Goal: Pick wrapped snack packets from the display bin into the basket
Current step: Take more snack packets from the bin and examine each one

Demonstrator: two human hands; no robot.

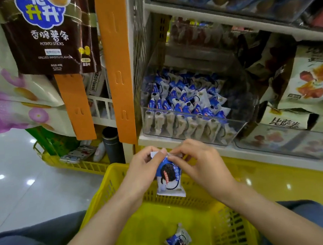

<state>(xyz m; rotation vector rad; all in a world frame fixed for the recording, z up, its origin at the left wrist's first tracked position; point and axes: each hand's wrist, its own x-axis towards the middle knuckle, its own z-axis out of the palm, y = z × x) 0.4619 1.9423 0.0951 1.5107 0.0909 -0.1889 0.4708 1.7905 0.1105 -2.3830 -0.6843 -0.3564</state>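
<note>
A white shelf (pixel 257 154) carries the display bin (pixel 186 124) beside a clear tray (pixel 295 143).

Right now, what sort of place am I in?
Probably a snack aisle in a shop: a clear display bin of blue wrapped packets, a hanging potato sticks bag, and a yellow basket.

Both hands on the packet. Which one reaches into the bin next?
Right, likely. The right hand sits below the front lip of the display bin; the left hand is by its left corner. Both pinch the packet by its top, so left can drop it into the basket.
</note>
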